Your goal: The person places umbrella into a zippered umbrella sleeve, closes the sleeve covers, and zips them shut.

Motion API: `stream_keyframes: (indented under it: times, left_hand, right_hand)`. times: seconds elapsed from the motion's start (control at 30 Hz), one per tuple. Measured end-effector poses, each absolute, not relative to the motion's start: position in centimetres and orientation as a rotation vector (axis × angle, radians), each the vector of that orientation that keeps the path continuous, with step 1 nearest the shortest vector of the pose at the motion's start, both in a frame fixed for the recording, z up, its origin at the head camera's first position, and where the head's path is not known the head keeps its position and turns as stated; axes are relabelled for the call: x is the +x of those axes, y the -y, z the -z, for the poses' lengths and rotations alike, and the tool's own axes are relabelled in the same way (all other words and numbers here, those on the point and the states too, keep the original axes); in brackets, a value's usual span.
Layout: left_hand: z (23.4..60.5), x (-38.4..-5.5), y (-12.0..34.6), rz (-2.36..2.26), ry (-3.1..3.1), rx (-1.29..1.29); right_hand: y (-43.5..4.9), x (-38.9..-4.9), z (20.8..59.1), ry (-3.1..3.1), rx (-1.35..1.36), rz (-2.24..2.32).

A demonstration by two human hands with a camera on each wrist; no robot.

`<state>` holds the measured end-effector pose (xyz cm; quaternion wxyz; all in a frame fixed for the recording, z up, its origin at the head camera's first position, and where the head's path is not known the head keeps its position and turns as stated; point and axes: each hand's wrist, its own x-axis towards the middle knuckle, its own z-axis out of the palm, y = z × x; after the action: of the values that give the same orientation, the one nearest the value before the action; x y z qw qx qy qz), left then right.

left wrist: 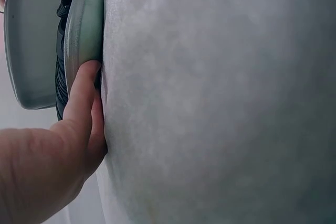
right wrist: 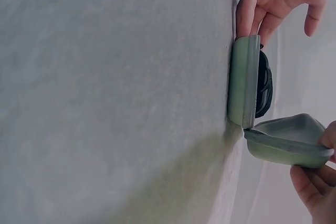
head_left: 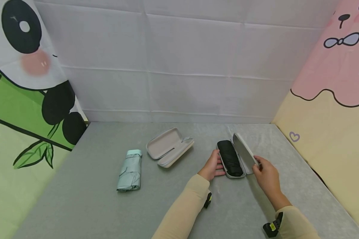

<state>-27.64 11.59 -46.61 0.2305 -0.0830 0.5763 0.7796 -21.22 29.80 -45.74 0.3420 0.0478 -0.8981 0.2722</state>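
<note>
A pale green hard case [right wrist: 242, 82] lies on the table with its lid [head_left: 244, 153] raised on the right side. Inside the base is a black folded bundle [head_left: 229, 157], which looks like a compact umbrella. My left hand [head_left: 210, 166] has its fingers extended along the left side of the base, fingertips touching its outer wall [left wrist: 91, 27]. With thumb and fingers, my right hand [head_left: 267, 176] pinches the lid's free edge and holds it tilted up. The right wrist view shows the thumb inside the lid [right wrist: 286, 153] and the fingers on its outer face.
Left of the hands, a second case [head_left: 164, 146] lies open, with a pale lining. Farther left is a pale teal folded bundle [head_left: 129, 171], also like a compact umbrella. All rest on a grey cloth-covered table [head_left: 86, 199], with a white sheet [head_left: 182, 66] hanging behind.
</note>
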Motion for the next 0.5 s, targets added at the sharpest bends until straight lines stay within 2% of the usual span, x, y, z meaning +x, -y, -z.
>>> stream_keyframes:
  times: [0.5]
  left_hand:
    - [46.69, -27.82, -11.50, -2.132, -1.569, -0.250]
  right_hand:
    - [-29.03, -21.10, 45.66, 2.350, 0.198, -0.658]
